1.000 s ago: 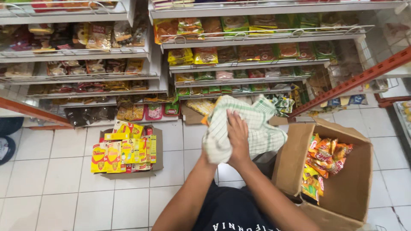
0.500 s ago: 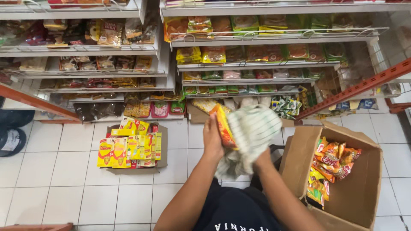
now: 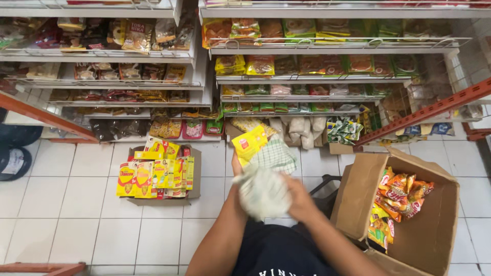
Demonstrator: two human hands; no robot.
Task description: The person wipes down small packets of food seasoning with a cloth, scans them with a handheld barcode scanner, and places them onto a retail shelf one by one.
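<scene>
Head view: the left hand (image 3: 237,166) grips a yellow packet (image 3: 249,144) in closed fingers, held mid-scene above the floor, while the right hand (image 3: 298,197) clutches a checked cloth (image 3: 266,186) against it. Judged step: wiping the packet; next calls for turning it.

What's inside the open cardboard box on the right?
The cardboard box holds a pile of orange, red and yellow snack packets leaning against its left wall. Its bare far wall shows; anything beneath the packets is covered.
</scene>
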